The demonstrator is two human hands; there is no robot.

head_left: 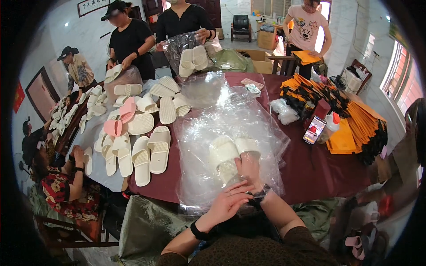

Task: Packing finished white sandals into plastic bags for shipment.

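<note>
A pair of cream slippers (pixel 223 153) lies inside a clear plastic bag (pixel 204 177) on the table before me. My right hand (pixel 249 168) reaches into the bag's mouth and grips the slippers at their near end; some of its fingers are hidden. Across its wrist comes my left hand (pixel 231 196), its fingers drawn together at the bag's near edge, where it holds the film. More clear bags (pixel 248 111) lie in a flat stack under and beyond this one.
Cream slippers (pixel 142 155) and pink slippers (pixel 128 109) cover the table's left side. On the right are a phone (pixel 314 130), a bottle (pixel 330 126) and piled orange bags (pixel 337 106). Co-workers stand beyond and at left; one holds a bagged pair (pixel 193 60).
</note>
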